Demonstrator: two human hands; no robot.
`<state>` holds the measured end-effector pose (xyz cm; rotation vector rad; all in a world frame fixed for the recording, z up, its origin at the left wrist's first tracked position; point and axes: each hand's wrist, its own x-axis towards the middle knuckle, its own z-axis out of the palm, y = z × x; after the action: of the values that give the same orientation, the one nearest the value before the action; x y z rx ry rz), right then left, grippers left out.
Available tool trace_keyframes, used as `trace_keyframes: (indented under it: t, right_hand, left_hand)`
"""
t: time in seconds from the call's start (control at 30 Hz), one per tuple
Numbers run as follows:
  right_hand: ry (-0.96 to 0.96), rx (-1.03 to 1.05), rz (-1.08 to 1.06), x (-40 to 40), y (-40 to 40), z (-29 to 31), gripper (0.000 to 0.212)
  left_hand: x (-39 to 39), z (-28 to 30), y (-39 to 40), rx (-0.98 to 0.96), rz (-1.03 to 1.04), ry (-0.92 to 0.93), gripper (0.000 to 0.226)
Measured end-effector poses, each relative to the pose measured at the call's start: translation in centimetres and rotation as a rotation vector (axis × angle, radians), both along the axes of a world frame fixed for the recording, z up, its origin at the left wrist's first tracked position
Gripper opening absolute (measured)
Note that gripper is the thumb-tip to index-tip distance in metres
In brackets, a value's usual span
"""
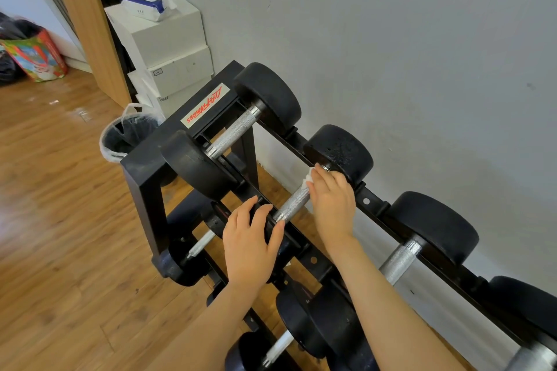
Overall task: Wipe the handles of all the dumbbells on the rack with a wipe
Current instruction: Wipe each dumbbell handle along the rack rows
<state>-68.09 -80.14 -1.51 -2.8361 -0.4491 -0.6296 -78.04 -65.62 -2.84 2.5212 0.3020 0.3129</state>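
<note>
A black rack (141,172) holds several black dumbbells with silver knurled handles. My right hand (330,205) wraps a white wipe (309,175) around the far end of the second top-row dumbbell's handle (294,203), close to its far weight (340,153). My left hand (250,241) rests on that dumbbell's near weight, fingers spread over it, hiding most of it. The first dumbbell's handle (235,132) lies bare to the left, and a third handle (399,260) shows to the right. Lower rows hold more dumbbells (301,325).
A lined waste bin (126,135) stands left of the rack. White boxes (162,39) are stacked behind it, with an open pack of wipes (144,4) on top. A grey wall runs behind the rack. Wooden floor spreads left, with a colourful bag (36,54) far off.
</note>
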Motion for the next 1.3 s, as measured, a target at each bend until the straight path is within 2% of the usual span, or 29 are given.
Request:
trace_keyframes:
  t: [0.1, 0.27, 0.4, 0.5, 0.63, 0.77, 0.93, 1.0, 1.13, 1.3]
  right_hand:
    - [0.027, 0.076, -0.073, -0.7, 0.7, -0.1, 0.048]
    - [0.052, 0.135, 0.066, -2.7, 1.5, -1.0, 0.03]
    - [0.039, 0.126, 0.023, -1.9, 1.1, -0.4, 0.024]
    - [0.052, 0.084, 0.057, -1.7, 1.5, -0.3, 0.02]
    - [0.046, -0.097, 0.309, -1.5, 1.4, -0.1, 0.027]
    - [0.038, -0.036, 0.22, -0.8, 0.7, 0.2, 0.027]
    - [0.093, -0.157, 0.421, -2.6, 1.2, -1.0, 0.044]
    - [0.041, -0.191, 0.425, -2.2, 1.2, -0.7, 0.041]
    - [-0.015, -0.14, 0.261, -0.7, 1.2, -0.1, 0.024]
    - [0.043, -0.093, 0.341, -2.3, 1.3, -0.9, 0.024]
  left_hand:
    - [0.1, 0.2, -0.1, -0.004, -0.001, 0.017, 0.057]
    - [-0.2, 0.4, 0.1, -0.054, -0.003, 0.008, 0.056]
    - [-1.2, 0.4, 0.1, -0.206, 0.11, 0.072, 0.072]
    - [-1.9, 0.1, 0.6, -0.213, 0.087, 0.084, 0.076]
    - [-2.2, 0.0, 0.9, -0.209, 0.068, 0.096, 0.076]
    - [-2.1, 0.1, 0.8, -0.227, 0.07, 0.107, 0.079]
    - [-2.2, -0.1, 0.9, -0.22, 0.074, 0.106, 0.08]
    - [-2.1, 0.1, 0.9, -0.215, 0.075, 0.109, 0.082]
    - [-2.2, 0.2, 0.9, -0.205, 0.074, 0.116, 0.077]
    - [-2.1, 0.0, 0.9, -0.199, 0.076, 0.119, 0.076]
